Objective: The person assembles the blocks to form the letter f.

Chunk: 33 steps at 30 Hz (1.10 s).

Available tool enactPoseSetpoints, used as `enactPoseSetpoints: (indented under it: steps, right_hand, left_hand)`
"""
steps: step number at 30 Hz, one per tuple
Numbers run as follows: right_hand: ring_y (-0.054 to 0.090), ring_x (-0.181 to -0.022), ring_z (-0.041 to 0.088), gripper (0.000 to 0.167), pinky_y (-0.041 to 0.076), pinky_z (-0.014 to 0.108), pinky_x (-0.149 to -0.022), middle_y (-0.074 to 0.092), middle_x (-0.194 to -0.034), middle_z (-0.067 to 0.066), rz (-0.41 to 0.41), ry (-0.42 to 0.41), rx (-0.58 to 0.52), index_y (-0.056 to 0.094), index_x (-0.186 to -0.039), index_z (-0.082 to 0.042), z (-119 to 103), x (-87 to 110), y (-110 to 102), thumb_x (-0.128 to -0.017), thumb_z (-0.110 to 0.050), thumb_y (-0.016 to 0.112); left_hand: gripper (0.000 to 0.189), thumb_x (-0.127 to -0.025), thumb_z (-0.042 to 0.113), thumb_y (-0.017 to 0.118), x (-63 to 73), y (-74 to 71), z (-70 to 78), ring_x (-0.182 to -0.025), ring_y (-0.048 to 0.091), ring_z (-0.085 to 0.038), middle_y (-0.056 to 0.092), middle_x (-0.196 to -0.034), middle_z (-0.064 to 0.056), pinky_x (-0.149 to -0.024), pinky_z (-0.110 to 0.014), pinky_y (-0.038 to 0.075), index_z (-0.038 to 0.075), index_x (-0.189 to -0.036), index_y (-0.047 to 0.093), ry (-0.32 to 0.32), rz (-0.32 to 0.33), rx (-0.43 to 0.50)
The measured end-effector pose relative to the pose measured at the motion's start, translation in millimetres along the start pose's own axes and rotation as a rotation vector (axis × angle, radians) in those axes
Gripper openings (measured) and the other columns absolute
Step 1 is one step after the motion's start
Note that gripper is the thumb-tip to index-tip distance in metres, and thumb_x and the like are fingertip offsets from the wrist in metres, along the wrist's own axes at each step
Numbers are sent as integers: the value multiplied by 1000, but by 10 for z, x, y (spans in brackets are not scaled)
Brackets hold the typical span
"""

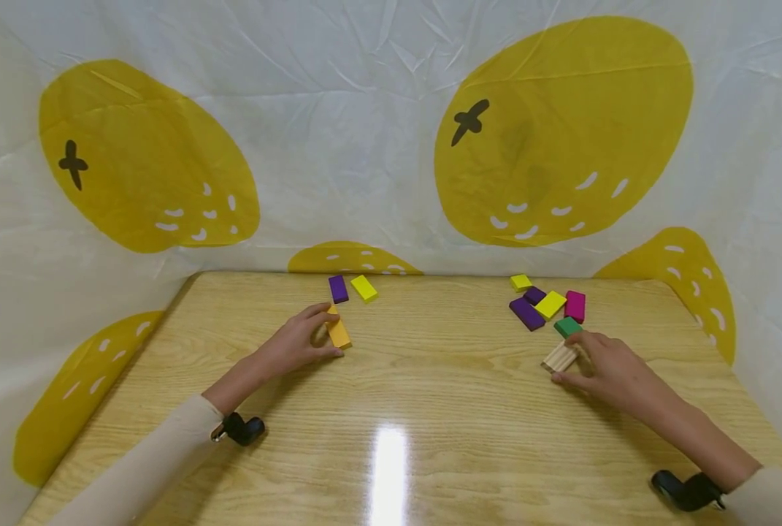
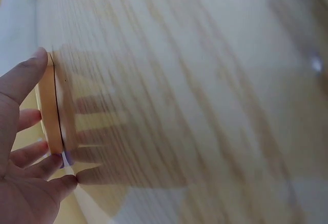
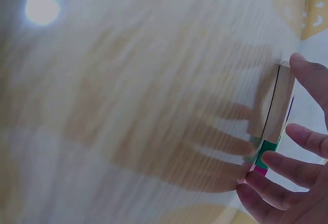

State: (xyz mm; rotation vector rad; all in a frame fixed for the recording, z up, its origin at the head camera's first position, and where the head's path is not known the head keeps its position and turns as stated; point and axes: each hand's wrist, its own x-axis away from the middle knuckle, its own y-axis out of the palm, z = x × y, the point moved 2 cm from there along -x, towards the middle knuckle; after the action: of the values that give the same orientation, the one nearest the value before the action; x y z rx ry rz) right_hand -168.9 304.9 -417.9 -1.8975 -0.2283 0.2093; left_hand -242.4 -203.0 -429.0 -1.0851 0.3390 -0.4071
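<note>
On the left of the table, an orange block (image 1: 339, 330) lies flat. My left hand (image 1: 295, 340) spans it lengthwise, thumb at the near end and fingertips at the far end. The left wrist view shows the orange block (image 2: 49, 108) between thumb and fingers. Over on the right, my right hand (image 1: 617, 372) pinches a striped plain wooden block (image 1: 560, 357), thumb by its near end. In the right wrist view the wooden block (image 3: 279, 101) rests on the table, with fingers spread beside it. A green block (image 1: 567, 326) lies just beyond those fingers.
Behind the left hand lie a purple block (image 1: 339, 288) and a yellow block (image 1: 364, 288). Past the green block are a magenta block (image 1: 575, 306), yellow block (image 1: 551, 305), purple block (image 1: 526, 313) and others. A patterned cloth (image 1: 351, 168) hangs along the table's (image 1: 430, 409) back edge.
</note>
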Motion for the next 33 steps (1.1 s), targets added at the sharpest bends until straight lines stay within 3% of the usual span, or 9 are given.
enactPoseSetpoints:
  steps: [11,18,24,33]
  right_hand:
    - [67,-101,42,45,55,60,-85,71,-111,20,37,-118,2,67,-114,-4,27,-12,-3,-82,-29,86]
    - [67,-106,43,47,56,59,-86,72,-115,19,57,-249,28,73,-118,-3,110,-4,-51,-79,-26,88]
    - [70,-102,40,48,59,53,-80,73,-113,16,121,-355,80,77,-115,-5,189,-17,-46,-73,-25,91]
    - [72,-99,32,47,60,50,-76,76,-110,7,185,-420,85,80,-110,-10,205,-35,-55,-69,-28,94]
  left_hand:
    - [71,-85,41,83,-57,27,-6,-143,40,-44,38,-158,-21,-114,-57,38,2,-140,59,-3,-26,7]
    - [70,-85,40,83,-57,9,10,-141,41,-44,41,-156,-21,-113,-58,38,3,-139,60,17,-15,6]
    - [68,-84,40,84,-68,-3,-16,-143,40,-43,40,-157,-19,-115,-57,37,5,-139,62,11,-33,29]
    - [65,-83,39,85,-73,-12,-27,-140,43,-45,44,-154,-22,-113,-57,39,6,-135,66,27,-28,38]
